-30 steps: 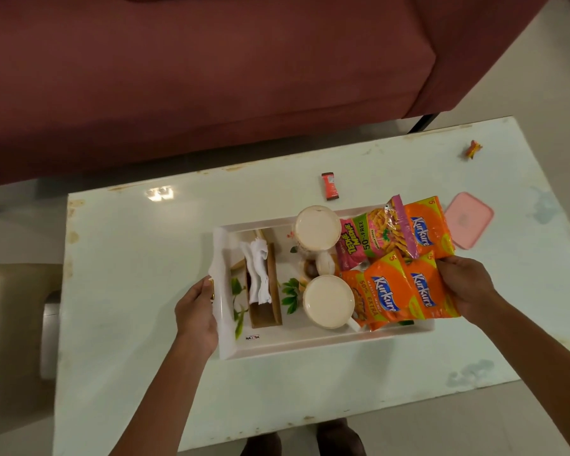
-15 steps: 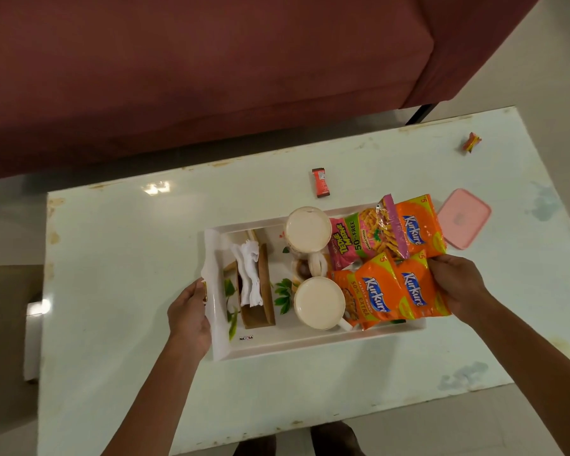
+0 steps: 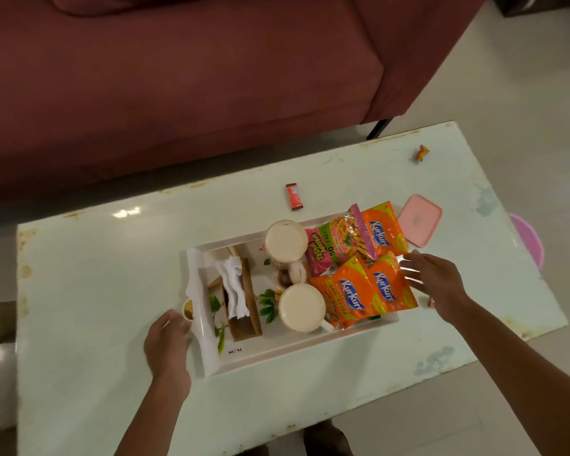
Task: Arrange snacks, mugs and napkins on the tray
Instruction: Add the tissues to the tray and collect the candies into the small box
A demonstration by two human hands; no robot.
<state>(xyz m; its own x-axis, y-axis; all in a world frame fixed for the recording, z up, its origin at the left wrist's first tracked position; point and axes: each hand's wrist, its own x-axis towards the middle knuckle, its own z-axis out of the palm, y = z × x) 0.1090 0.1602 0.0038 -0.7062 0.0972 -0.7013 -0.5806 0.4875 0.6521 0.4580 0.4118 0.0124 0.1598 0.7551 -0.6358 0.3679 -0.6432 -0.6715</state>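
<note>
The left grip (image 3: 167, 343) has slid back to the gold handle (image 3: 188, 313) of the white, leaf-printed tray (image 3: 277, 353), mid-table (image 3: 79, 291); whether it clasps or only touches, I cannot tell. On the tray are one wooden holder (image 3: 249, 307) of white napkins (image 3: 234, 284), two cream mugs (image 3: 301, 307) and four snack packets (image 3: 352, 294), three of them orange. The right grip (image 3: 431, 278) has let go of the packets, fingers spread.

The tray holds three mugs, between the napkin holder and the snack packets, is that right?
Not three: the head view shows two, the far mug and the near mug, on the tray, between the napkin holder and the snack packets.
</note>
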